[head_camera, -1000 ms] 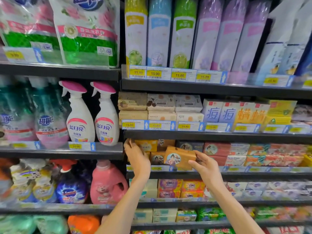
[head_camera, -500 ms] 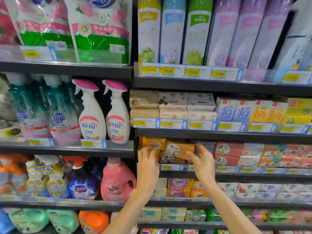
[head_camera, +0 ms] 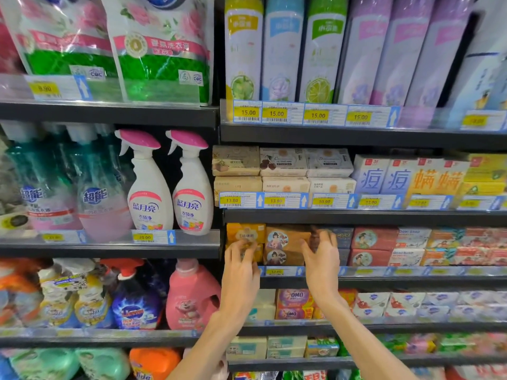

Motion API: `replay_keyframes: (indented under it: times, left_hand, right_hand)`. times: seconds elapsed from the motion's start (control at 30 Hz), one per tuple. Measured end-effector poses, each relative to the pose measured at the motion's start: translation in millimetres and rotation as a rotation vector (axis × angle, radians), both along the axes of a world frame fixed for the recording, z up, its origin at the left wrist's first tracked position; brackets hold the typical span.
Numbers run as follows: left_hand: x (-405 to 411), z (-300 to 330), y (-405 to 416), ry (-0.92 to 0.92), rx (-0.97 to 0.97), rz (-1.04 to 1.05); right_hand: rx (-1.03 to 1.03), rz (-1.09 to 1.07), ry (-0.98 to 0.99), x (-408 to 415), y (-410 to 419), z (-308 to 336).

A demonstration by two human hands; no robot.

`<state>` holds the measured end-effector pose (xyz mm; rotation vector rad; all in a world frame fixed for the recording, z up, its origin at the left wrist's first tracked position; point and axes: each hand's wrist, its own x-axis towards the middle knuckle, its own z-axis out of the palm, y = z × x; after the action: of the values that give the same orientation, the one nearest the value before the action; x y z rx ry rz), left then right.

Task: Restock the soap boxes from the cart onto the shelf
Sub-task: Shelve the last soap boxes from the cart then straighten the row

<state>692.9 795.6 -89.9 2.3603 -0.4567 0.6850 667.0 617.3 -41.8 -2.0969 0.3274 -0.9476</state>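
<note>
Two hands reach up to the soap shelf [head_camera: 384,281] in front of us, third tier from the top on the right-hand bay. Our right hand [head_camera: 322,266] curls its fingers over the right end of an orange-brown soap box [head_camera: 286,238] with a round portrait label, which sits on top of a matching box [head_camera: 282,257] near the left end of that shelf, directly under the shelf above. Our left hand [head_camera: 240,272] rests its fingertips on the lower yellow soap box [head_camera: 253,255] at the very left end of the shelf; motion blur keeps us from telling whether it grips or only touches. A second yellow box [head_camera: 245,234] lies stacked above it, its writing too blurred to read. Below the brown boxes a yellow price tag [head_camera: 275,271] on the shelf edge reads 12.00.

To the right along the same shelf we see red boxes [head_camera: 373,238] with the same kind of portrait, then white boxes [head_camera: 413,237] marked "Goat Soap". One shelf up, tags read 13.80, 13.80 and 10.90. On the top shelf, tall spray cans [head_camera: 282,48] stand above four tags of 15.00. In the left bay two white spray bottles [head_camera: 170,185] with pink triggers stand over a 20.00 tag, and a green refill pouch [head_camera: 162,48] hangs beside a 9.90 tag. Below our hands, purple boxes [head_camera: 293,297] read "OMO".
</note>
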Motion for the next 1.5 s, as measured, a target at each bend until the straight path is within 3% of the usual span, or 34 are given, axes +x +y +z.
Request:
replay_keyframes:
  times: [0.43,0.6,0.77,0.9,1.2,1.5]
  left_hand:
    - [2,-11,8,-0.029,0.089,-0.033]
    - [-3,-11,-4,-0.114,0.138,-0.080]
    - [-3,-12,-21,-0.211,0.260,-0.177]
    - [3,-20,-27,-0.159,0.319,-0.173]
    - [3,-19,-30,-0.092,0.311,-0.140]
    - [-2,-4,-30,-0.177,0.168,-0.145]
  right_hand:
    - [-0.176,-0.115,0.110,17,5,-10]
    - [-0.206,-0.027,0.018,2,2,-14]
    - [-0.611,0.138,0.037,-24,-1,-35]
    - [-0.753,0.120,0.136,-20,-7,-52]
    - [-0.728,0.128,0.187,-13,-12,-51]
    - [-0.660,0.190,0.051,-11,-12,-34]
